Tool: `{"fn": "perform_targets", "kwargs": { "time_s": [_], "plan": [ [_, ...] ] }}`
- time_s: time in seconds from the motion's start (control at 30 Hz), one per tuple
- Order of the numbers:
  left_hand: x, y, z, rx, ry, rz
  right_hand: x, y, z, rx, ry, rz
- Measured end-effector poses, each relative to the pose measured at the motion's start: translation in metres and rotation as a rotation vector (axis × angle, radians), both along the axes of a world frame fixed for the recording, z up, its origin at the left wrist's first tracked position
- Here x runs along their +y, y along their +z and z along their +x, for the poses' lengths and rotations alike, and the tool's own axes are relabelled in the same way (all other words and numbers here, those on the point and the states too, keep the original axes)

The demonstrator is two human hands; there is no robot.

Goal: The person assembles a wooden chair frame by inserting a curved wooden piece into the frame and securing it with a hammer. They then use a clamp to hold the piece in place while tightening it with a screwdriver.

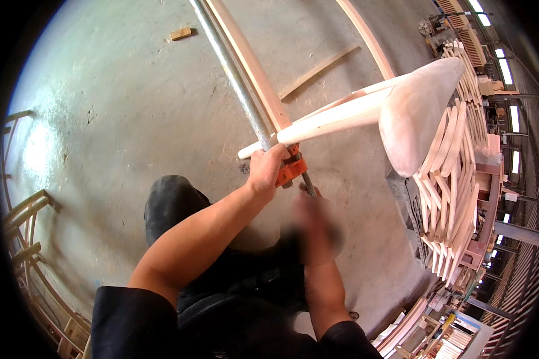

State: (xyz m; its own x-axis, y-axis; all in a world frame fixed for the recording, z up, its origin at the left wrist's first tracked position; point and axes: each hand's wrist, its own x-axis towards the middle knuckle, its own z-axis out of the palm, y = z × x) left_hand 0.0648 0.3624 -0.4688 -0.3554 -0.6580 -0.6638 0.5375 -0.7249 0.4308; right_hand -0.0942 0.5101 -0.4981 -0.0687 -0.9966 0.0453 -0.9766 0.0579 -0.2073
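A pipe clamp with a long silver pipe [236,75] and an orange head [291,172] lies along a pale wooden rail [251,66] of a wooden frame. My left hand [265,169] is closed round the clamp where the pipe meets the head, by the end of a round wooden leg [335,117]. Below the head, my right hand [312,218] is at the clamp's dark screw rod [308,183]. Much of that hand is blurred, but the rod runs in between its fingers. The leg joins a broad, smooth curved wooden piece [407,116] at the right.
A loose wooden strip [319,73] and a small wood block [181,34] lie on the grey concrete floor [120,119]. Many curved wooden parts [446,179] are stacked at the right. Curved wooden frames [27,221] stand at the left edge. My bent knee [172,203] is close to my left forearm.
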Motion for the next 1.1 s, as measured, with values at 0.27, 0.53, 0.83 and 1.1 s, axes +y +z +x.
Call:
{"fn": "perform_targets", "kwargs": {
  "time_s": [0.27, 0.53, 0.83, 1.1],
  "plan": [
    [0.001, -0.014, -0.014, -0.040, 0.057, -0.027, 0.028, -0.014, 0.008, 0.193, -0.023, 0.089],
    [0.001, -0.029, -0.016, -0.080, 0.069, -0.036, 0.006, 0.005, 0.057, -0.283, -0.076, -0.147],
    [-0.005, 0.000, -0.002, -0.132, 0.059, -0.036, -0.037, 0.060, 0.031, -1.993, -1.222, 0.427],
    [-0.003, -0.015, -0.005, -0.152, -0.025, -0.072, 0.021, 0.055, 0.095, -1.039, -0.637, -0.138]
  ]
}}
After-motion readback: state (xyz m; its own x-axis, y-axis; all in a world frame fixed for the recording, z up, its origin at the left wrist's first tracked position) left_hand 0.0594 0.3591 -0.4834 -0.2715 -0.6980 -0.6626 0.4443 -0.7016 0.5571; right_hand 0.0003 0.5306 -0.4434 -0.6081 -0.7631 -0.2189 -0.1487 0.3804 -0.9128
